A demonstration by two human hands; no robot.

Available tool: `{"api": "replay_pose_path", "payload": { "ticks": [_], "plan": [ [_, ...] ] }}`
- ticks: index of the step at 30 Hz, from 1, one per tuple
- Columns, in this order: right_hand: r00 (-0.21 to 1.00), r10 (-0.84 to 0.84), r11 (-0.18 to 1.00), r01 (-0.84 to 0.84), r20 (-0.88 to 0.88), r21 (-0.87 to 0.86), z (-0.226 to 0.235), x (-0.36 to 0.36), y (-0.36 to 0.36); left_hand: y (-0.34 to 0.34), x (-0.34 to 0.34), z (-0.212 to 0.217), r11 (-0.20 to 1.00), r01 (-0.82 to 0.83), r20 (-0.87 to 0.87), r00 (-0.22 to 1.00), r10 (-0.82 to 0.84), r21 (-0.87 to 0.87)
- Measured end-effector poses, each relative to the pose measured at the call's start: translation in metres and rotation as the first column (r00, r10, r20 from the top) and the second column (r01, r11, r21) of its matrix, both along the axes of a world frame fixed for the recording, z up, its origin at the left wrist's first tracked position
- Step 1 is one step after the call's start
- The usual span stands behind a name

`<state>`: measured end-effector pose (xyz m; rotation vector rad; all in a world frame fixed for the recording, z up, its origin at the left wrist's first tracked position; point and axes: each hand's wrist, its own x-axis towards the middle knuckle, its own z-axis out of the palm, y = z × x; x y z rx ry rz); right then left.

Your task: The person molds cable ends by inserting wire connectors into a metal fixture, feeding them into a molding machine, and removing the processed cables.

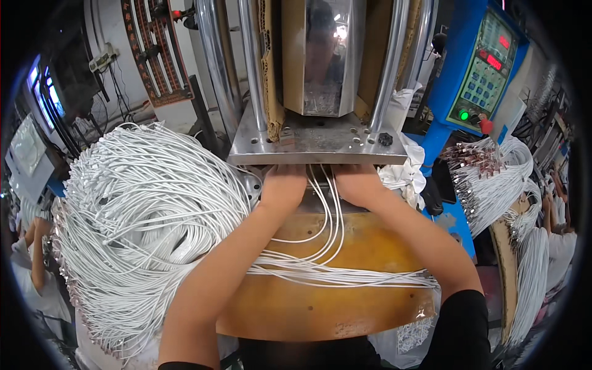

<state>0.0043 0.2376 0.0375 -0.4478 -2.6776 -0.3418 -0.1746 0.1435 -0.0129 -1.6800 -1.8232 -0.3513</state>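
Observation:
Both my hands reach beneath the steel plate of a press, so their fingers are hidden. Only the wrist and back of my left hand show, at the plate's front edge. My right hand is a short way to its right. Between them, several thin white cables run out from under the plate. They curve down and left across a brown board. Nearer to me, a bundle of white cables lies crosswise on that board, passing beneath my left forearm. Whether either hand grips a cable cannot be seen.
A large coiled heap of white cables fills the left side. Steel columns rise from the press. A blue control box with a lit green button stands at the right, above more hanging cable bundles. Other people work at both sides.

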Motion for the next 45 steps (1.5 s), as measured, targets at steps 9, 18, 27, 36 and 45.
{"api": "replay_pose_path", "payload": {
  "ticks": [9, 18, 27, 36, 45],
  "plan": [
    [0.997, -0.005, 0.998, 0.0, 0.083, 0.061, 0.003, 0.006, -0.001, 0.008, 0.006, 0.002, 0.995, -0.051, 0.091, 0.994, 0.058, -0.08],
    [0.984, 0.146, 0.843, -0.067, 0.107, -0.533, 0.005, 0.176, -0.162, -0.258, 0.042, 0.039, 0.854, 0.465, 0.608, 0.755, -0.246, -0.232],
    [0.953, -0.132, 0.957, 0.194, 0.272, -0.217, -0.033, 0.226, -0.197, -0.313, 0.04, 0.021, 0.814, 0.188, 0.243, 0.968, -0.06, -0.549],
    [0.984, -0.147, 0.956, 0.168, 0.101, -0.24, -0.046, 0.232, -0.206, -0.328, 0.046, 0.015, 0.883, 0.191, 0.322, 0.946, -0.049, -0.429],
    [0.981, -0.19, 0.951, 0.192, 0.031, -0.242, -0.041, 0.229, -0.215, -0.329, 0.043, 0.007, 0.873, 0.231, 0.342, 0.936, -0.08, -0.429]
  ]
}}
